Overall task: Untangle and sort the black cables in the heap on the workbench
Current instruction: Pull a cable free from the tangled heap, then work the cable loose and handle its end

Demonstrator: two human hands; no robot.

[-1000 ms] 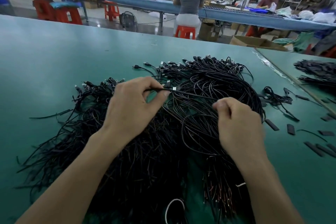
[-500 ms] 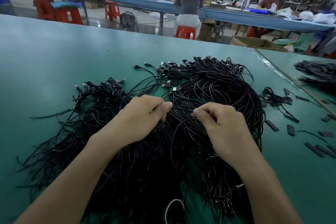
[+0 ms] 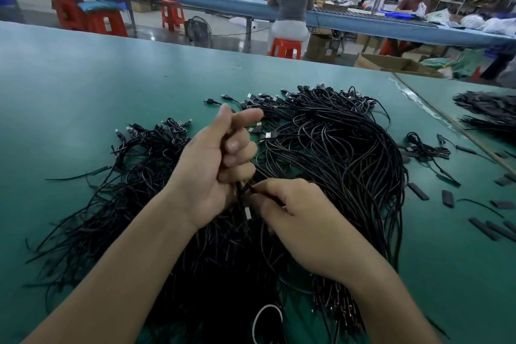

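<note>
Busy workshop, long blue tables at the back, someone sat on an orange stool (image 3: 286, 47) w/ back to us. Nearer, a green bench (image 3: 83, 92) w/ the heap (image 3: 349, 153) of black cables spread across its middle, plug ends mostly toward the far edge. Flat black pieces (image 3: 418, 191) lie scattered to the right. A second pile (image 3: 488, 112) sits well apart on the next surface.

What's changed: half a sec ago both hands were low on the heap, each nipping a strand. Now the left hand (image 3: 215, 170) has come up off the pile. Its fingers are curled round a thin cable (image 3: 242, 201) that runs down out of the fist, w/ thumb & forefinger sticking up. The right hand (image 3: 296, 220) has moved in just beside it, fingertips pinching right below the fist. Same cable or a neighbour, can't tell.

Reads to me as one cable picked out & being worked loose from the rest. Early days tho: nearly all the heap looks tangled yet.
</note>
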